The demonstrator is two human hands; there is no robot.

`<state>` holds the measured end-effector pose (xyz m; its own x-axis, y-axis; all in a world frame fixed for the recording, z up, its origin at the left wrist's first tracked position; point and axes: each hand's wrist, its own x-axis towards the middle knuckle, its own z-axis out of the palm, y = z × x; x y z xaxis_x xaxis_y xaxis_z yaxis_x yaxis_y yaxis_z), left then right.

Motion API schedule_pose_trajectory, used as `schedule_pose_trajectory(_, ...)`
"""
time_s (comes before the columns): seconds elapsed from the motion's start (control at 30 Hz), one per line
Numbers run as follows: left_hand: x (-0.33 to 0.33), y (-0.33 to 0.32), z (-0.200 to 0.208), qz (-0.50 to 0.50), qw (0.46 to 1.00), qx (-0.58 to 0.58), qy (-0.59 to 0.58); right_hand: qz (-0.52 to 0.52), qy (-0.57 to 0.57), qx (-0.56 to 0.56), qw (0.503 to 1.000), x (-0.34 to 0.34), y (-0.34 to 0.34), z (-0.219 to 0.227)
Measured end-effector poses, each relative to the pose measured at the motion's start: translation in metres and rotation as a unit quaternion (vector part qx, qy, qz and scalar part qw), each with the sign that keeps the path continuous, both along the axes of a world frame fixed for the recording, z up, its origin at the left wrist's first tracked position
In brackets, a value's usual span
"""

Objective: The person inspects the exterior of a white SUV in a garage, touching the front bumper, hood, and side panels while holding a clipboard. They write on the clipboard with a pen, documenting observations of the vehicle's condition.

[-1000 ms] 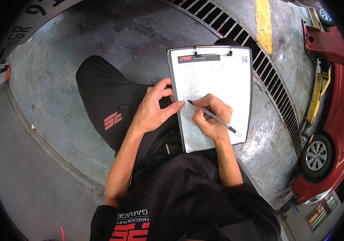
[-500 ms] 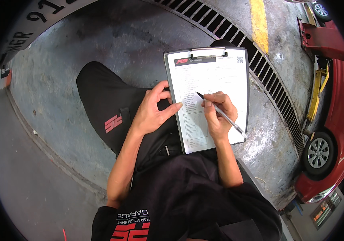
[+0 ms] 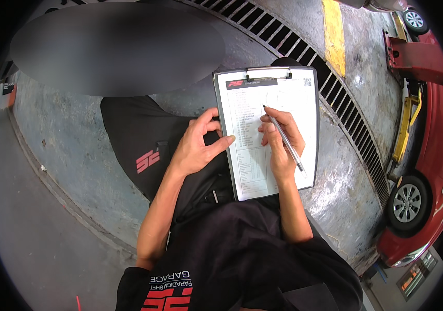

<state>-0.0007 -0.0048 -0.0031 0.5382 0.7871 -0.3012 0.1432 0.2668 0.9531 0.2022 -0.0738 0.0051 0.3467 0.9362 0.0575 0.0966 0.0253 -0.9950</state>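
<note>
A dark clipboard (image 3: 316, 129) with a metal clip at its top rests over my lap, tilted slightly. Clamped on it lies a white printed form (image 3: 252, 176) with a list down its left side and a table below. My left hand (image 3: 199, 142) grips the clipboard's left edge, thumb on the front and some fingers hidden behind the board. In my right hand (image 3: 282, 142) is a clear-barrelled pen (image 3: 293, 151) with a dark tip. The tip points up and left over the upper middle of the form; whether it touches the paper I cannot tell.
Beyond the clipboard a metal floor grate (image 3: 353, 119) curves across the concrete. A red car (image 3: 433, 150) stands at the right beside a red lift arm (image 3: 418, 59) and a yellow metal bar (image 3: 407, 124). A yellow stripe (image 3: 333, 36) marks the floor. A grey blurred patch covers the upper left.
My right hand has moved the pen up and slightly right on the form, and the pen stands steeper. My left hand keeps its hold. The blurred patch has appeared at the upper left.
</note>
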Motion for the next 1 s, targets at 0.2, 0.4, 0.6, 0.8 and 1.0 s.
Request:
schedule_pose_trajectory(0.2, -0.001, 0.001, -0.002, -0.013, 0.997, 0.063, 0.029, 0.006, -0.014, -0.011, 1.0, 0.002, 0.003, 0.001)
schedule_pose_trajectory(0.4, -0.004, 0.003, 0.001, -0.019, 0.998, 0.063, 0.013, -0.006, -0.004, -0.026, 1.0, -0.003, 0.003, 0.002)
schedule_pose_trajectory(0.6, -0.008, -0.004, -0.023, -0.034, 0.995, 0.083, 0.035, -0.071, 0.033, -0.02, 0.997, -0.002, -0.001, 0.008)
schedule_pose_trajectory(0.8, 0.017, -0.013, -0.005, 0.065, 0.978, -0.121, -0.16, -0.202, -0.351, 0.0, 0.914, 0.072, 0.016, 0.006)
schedule_pose_trajectory(1.0, 0.034, -0.012, 0.008, 0.094, 0.962, -0.139, -0.215, -0.172, -0.235, -0.074, 0.954, 0.075, 0.019, 0.014)
